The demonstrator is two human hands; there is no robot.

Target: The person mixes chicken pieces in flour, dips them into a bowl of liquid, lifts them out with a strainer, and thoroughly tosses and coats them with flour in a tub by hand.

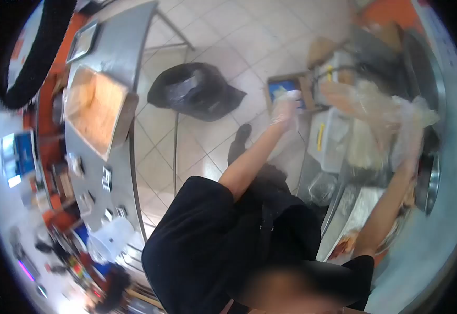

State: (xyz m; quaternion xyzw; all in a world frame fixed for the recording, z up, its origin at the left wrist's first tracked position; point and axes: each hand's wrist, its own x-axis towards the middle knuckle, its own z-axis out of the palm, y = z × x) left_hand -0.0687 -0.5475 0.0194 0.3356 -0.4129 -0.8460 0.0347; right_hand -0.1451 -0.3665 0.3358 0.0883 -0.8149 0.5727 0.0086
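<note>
My left hand (287,109), in a thin clear plastic glove, is over a small cardboard box (270,97) with a blue printed part. Its fingers are blurred, and any grip is unclear. At the right, my right hand (409,128), also in clear plastic, is beside crumpled translucent plastic (364,102) above the counter. Motion blur hides its fingers and whether they hold this plastic. Below the plastic are a translucent bag with pale contents (367,146) and a white plastic container (329,141).
A black bag (194,91) lies on the tiled floor (207,149). On the left metal table (114,42) stand a large tray with an orange-brown surface (96,112) and a smaller tray (83,42). Metal bowls (428,183) and a foil-like tray (367,204) are at the right.
</note>
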